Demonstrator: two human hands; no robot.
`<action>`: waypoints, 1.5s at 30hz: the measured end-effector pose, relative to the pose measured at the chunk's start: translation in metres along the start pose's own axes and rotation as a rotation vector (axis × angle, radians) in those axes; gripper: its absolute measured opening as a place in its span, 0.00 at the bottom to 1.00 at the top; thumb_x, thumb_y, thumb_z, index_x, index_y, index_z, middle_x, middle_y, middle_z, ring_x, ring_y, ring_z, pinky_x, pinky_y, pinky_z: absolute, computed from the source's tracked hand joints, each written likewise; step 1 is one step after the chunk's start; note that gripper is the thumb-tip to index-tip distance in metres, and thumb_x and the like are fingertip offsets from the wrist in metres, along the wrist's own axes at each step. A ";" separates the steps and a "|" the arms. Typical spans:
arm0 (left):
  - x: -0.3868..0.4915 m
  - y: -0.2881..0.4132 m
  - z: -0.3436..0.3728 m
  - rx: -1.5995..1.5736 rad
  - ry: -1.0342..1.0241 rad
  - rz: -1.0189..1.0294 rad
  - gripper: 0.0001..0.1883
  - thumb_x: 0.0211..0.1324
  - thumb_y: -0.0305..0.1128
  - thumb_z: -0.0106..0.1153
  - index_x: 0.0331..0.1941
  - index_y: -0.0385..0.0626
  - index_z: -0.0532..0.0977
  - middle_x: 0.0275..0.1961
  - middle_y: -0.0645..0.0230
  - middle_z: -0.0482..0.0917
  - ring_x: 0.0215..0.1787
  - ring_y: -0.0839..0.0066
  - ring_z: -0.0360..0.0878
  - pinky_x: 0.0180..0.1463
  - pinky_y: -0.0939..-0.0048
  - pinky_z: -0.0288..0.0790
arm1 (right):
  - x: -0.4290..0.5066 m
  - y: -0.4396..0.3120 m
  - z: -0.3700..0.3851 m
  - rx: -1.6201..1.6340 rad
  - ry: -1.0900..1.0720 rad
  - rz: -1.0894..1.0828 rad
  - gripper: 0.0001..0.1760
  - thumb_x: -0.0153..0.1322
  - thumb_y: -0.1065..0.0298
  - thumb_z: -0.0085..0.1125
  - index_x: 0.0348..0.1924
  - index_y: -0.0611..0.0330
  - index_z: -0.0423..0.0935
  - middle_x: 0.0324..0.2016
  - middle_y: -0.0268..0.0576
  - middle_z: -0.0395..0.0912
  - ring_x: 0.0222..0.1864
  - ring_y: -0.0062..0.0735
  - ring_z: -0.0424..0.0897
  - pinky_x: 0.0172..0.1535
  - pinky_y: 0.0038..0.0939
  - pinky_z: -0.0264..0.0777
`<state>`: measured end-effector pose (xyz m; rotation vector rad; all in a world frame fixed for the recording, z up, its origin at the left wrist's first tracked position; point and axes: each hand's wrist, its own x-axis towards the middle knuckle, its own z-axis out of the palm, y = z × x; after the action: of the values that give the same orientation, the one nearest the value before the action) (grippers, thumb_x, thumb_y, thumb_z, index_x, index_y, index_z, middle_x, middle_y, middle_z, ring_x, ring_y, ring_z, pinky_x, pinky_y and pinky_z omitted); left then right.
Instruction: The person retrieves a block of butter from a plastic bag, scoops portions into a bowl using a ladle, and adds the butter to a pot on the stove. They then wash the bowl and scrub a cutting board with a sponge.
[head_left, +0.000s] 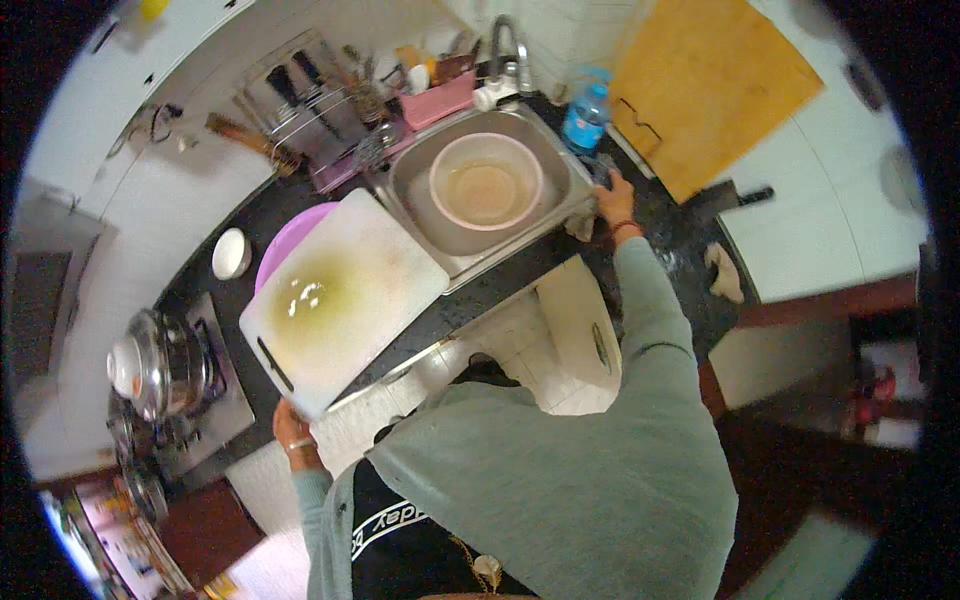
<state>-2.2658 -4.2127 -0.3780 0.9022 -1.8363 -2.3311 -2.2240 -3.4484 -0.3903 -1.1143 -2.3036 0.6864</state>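
Observation:
My left hand (294, 429) is at the lower corner of a white cutting board (390, 259) and grips its edge, with the fingertips partly hidden. The board overlaps a purple basin (289, 238) and reaches to the sink's left rim. Shiny wet spots and a yellowish-green patch show on its surface, near a dark handle slot. To the right of the sink, my right hand (616, 199) pinches a dark grey scrubber (600, 168). A pale pink basin (486, 181) with cloudy water sits in the steel sink (411, 196).
A blue-capped bottle (586, 120), faucet (508, 64) and pink utensil holder (439, 99) stand behind the sink. A cleaver (716, 201) lies near a wooden board (712, 90). At left are a white bowl (231, 253) and a lidded pot (169, 364). Below, a cabinet door (581, 337) hangs open.

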 end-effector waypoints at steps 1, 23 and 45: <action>0.006 -0.001 -0.012 0.092 -0.042 0.007 0.10 0.62 0.35 0.57 0.40 0.41 0.77 0.31 0.75 0.77 0.32 0.81 0.75 0.38 0.76 0.72 | 0.026 0.034 0.014 0.012 -0.016 -0.041 0.37 0.61 0.56 0.63 0.64 0.49 0.67 0.60 0.62 0.64 0.60 0.62 0.67 0.61 0.47 0.65; -0.014 0.007 0.015 1.030 0.162 0.603 0.38 0.42 0.42 0.74 0.58 0.37 0.71 0.59 0.49 0.75 0.62 0.55 0.71 0.65 0.57 0.64 | 0.041 -0.015 0.027 -0.106 0.100 -0.553 0.26 0.63 0.69 0.67 0.54 0.58 0.70 0.49 0.48 0.72 0.52 0.51 0.72 0.49 0.43 0.72; 0.004 0.084 0.103 1.605 -0.379 0.581 0.75 0.13 0.68 0.75 0.71 0.41 0.51 0.76 0.52 0.44 0.78 0.50 0.33 0.70 0.30 0.37 | -0.310 -0.418 0.158 0.116 -0.427 -1.027 0.20 0.61 0.61 0.65 0.45 0.54 0.73 0.43 0.45 0.71 0.48 0.47 0.73 0.43 0.44 0.74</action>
<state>-2.3432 -4.1489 -0.2911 -0.2517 -3.3098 -0.3646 -2.3878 -3.9613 -0.3129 0.3659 -2.6812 0.6313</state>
